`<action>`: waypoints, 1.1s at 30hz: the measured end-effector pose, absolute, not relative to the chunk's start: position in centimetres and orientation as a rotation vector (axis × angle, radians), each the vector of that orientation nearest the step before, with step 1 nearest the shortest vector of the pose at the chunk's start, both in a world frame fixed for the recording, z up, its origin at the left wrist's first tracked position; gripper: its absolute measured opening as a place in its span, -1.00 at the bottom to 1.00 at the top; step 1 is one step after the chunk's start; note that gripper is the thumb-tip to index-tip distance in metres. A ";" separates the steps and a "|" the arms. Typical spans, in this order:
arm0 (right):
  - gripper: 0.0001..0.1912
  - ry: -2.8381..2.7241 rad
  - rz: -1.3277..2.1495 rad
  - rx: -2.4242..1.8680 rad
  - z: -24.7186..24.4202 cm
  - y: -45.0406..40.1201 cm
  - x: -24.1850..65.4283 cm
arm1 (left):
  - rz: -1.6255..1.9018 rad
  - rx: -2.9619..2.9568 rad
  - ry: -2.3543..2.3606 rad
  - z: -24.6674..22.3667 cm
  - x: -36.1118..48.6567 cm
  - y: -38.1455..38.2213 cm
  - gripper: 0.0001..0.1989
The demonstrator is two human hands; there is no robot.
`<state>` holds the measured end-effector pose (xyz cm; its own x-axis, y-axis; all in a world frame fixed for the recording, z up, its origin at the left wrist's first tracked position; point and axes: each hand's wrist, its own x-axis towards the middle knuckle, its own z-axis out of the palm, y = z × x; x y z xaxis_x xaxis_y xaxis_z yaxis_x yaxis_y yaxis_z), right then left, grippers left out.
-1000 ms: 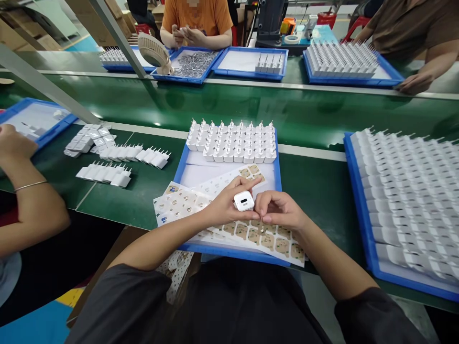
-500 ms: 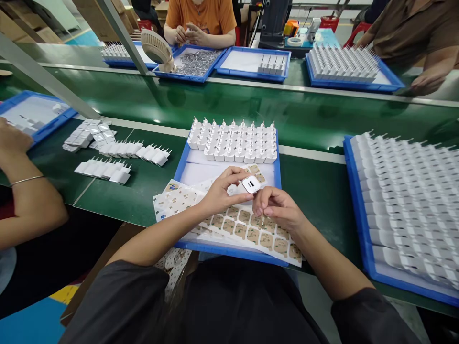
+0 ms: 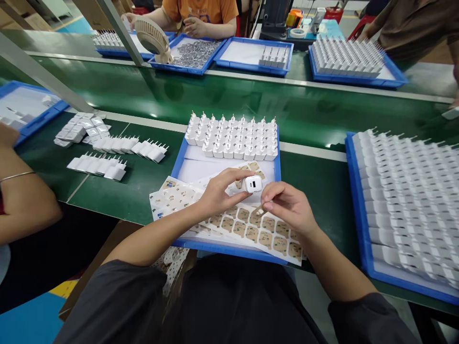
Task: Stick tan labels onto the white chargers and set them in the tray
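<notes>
My left hand (image 3: 219,192) grips a white USB charger (image 3: 253,184) between thumb and fingers, its port face turned up toward me. Close to its right, my right hand (image 3: 289,206) is closed in a pinch on a small tan sticker (image 3: 258,210), which hangs from the fingertips above a sheet of tan stickers (image 3: 265,238). That sheet overlaps other sticker sheets (image 3: 175,197) across the front of a blue tray (image 3: 229,248). Rows of white chargers (image 3: 234,138) stand with their pins up at the tray's back.
To the right, a large blue tray (image 3: 355,200) holds many chargers. Loose chargers (image 3: 96,166) lie on the green table (image 3: 118,198) at left, near another person's arm (image 3: 28,191). Across the green belt (image 3: 215,98) stand more trays and a fan (image 3: 152,36), with people behind.
My right hand has moved slightly right and the pinched sticker now shows more clearly. The charger has tipped, showing more of its side. Across the belt, the orange-shirted person's hands have parted.
</notes>
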<state>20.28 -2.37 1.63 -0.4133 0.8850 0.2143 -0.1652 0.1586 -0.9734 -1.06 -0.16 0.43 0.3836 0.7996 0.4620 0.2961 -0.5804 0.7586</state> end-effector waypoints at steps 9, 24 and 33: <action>-0.86 -1.308 1.264 -0.920 1.1 -2.1 20.2 | 1.183 2.198 0.951 0.9 -0.9 -0.4 -0.58; -0.86 -1.217 1.263 -1.027 0.6 -2.5 19.3 | 1.128 2.358 0.903 0.3 -0.6 -0.5 -0.64; -0.90 -1.177 1.296 -0.976 0.6 -2.4 19.2 | 1.169 2.401 0.879 0.3 -0.6 -0.4 -0.63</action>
